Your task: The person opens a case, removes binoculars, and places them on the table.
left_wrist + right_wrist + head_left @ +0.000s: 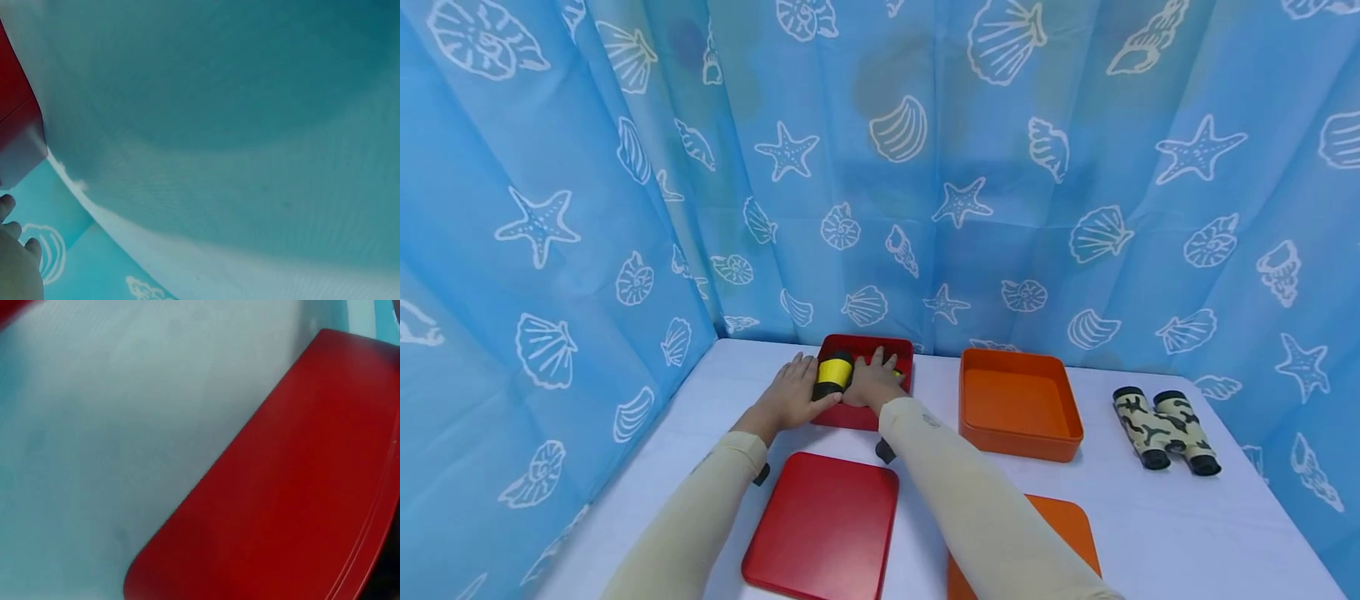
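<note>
At the back of the table stands an uncovered red box. Yellow and black binoculars lie in it; one barrel shows, and the rest is mostly hidden under a hand. My left hand is at the box's left side, fingers pointing forward and thumb stretched toward the barrel. Over the right part of the binoculars, my right hand rests with fingers spread. Fingertips of the left hand appear beside the red box in the left wrist view. In the right wrist view, the box wall fills the right side.
A red lid lies in front of the red box. To the right stands an orange box, with an orange lid partly under my right sleeve. Camouflage binoculars lie at the far right. A blue shell-patterned curtain hangs behind.
</note>
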Motion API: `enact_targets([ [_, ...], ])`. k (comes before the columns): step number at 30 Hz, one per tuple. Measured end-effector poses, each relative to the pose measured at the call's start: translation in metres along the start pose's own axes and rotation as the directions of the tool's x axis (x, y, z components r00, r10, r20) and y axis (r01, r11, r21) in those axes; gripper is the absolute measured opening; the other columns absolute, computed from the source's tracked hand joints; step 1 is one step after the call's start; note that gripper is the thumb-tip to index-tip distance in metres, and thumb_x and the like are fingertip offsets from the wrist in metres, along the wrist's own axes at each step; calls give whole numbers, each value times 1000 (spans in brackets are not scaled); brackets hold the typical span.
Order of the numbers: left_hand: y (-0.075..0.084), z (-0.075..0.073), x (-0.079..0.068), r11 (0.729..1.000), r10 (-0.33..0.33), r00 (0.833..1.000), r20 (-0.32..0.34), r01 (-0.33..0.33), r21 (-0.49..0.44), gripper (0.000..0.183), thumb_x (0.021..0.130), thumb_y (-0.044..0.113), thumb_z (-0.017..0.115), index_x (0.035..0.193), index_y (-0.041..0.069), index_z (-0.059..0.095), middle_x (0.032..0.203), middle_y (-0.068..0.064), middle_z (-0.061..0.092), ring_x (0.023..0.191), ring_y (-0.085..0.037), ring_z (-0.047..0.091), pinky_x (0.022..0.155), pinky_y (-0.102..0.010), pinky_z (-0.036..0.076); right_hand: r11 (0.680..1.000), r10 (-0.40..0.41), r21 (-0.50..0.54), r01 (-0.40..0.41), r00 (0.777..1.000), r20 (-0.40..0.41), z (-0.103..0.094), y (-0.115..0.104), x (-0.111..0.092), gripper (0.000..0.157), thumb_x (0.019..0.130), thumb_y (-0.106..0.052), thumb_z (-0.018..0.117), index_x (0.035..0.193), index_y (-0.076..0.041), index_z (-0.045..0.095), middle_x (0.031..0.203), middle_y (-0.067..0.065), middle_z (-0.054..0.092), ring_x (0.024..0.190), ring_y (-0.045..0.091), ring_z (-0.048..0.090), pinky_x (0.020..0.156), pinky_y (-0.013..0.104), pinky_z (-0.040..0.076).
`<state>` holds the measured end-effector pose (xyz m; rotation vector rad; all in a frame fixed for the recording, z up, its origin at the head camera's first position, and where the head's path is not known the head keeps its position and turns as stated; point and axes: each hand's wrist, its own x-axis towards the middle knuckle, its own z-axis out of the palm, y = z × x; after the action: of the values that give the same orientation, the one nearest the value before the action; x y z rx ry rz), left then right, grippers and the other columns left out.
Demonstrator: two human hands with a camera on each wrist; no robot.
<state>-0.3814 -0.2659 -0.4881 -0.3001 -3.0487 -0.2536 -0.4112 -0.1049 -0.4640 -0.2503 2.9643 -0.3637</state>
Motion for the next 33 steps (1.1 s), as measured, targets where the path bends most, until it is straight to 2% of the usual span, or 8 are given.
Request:
enact_targets([
  [7, 2, -1, -2, 1000, -5, 1000, 2, 5, -13, 106, 68, 81, 31, 141, 5, 20, 142, -13, 25, 132, -31, 11, 104, -49, 14, 1000, -14, 22, 14, 1000, -18, -1, 2, -5, 94, 61, -46, 75, 139, -14, 31, 146, 18, 9, 129, 44, 6, 95, 61, 20],
  [12, 1, 0, -1, 1000, -26, 1000, -9, 26, -11, 104, 69, 79, 33, 142, 6, 17, 144, -12, 22, 132, -30, 10, 104, -48, 14, 998, -47, 31, 49, 998, -43, -1, 4, -2, 94, 60, -48, 75, 136, -12, 34, 145, 18, 11, 129, 43, 5, 95, 63, 18],
  [17, 0, 5, 1, 1000, -22, 1000, -8, 22, -10, 104, 70, 78, 34, 142, 6, 16, 144, -12, 20, 132, -30, 10, 104, -48, 15, 994, -103, -29, 101, 993, -63, -7, 5, 0, 97, 59, -49, 75, 136, -9, 32, 146, 17, 8, 130, 42, 3, 96, 62, 15],
  [23, 5, 9, 0, 998, -41, 999, 2, 41, -49, 106, 68, 81, 34, 142, 7, 15, 144, -12, 21, 132, -30, 11, 104, -48, 16, 989, -121, -91, 113, 988, -92, -23, 11, 1, 103, 53, -47, 78, 135, -7, 30, 145, 20, 11, 130, 42, 5, 99, 59, 12],
  [29, 8, 4, -3, 996, -43, 999, 13, 44, -80, 105, 69, 78, 39, 143, 8, 15, 143, -12, 21, 132, -31, 12, 102, -50, 17, 980, -140, -156, 122, 983, -115, -42, 20, 5, 97, 58, -47, 75, 135, -7, 31, 145, 22, 5, 130, 43, 2, 100, 58, 9],
  [33, 7, -2, -3, 996, -35, 999, 15, 36, -84, 103, 70, 76, 40, 142, 7, 15, 143, -13, 21, 131, -32, 12, 102, -50, 18, 975, -155, -180, 133, 981, -118, -55, 25, 2, 100, 57, -46, 75, 137, -6, 28, 145, 23, 3, 130, 43, 0, 100, 58, 7],
])
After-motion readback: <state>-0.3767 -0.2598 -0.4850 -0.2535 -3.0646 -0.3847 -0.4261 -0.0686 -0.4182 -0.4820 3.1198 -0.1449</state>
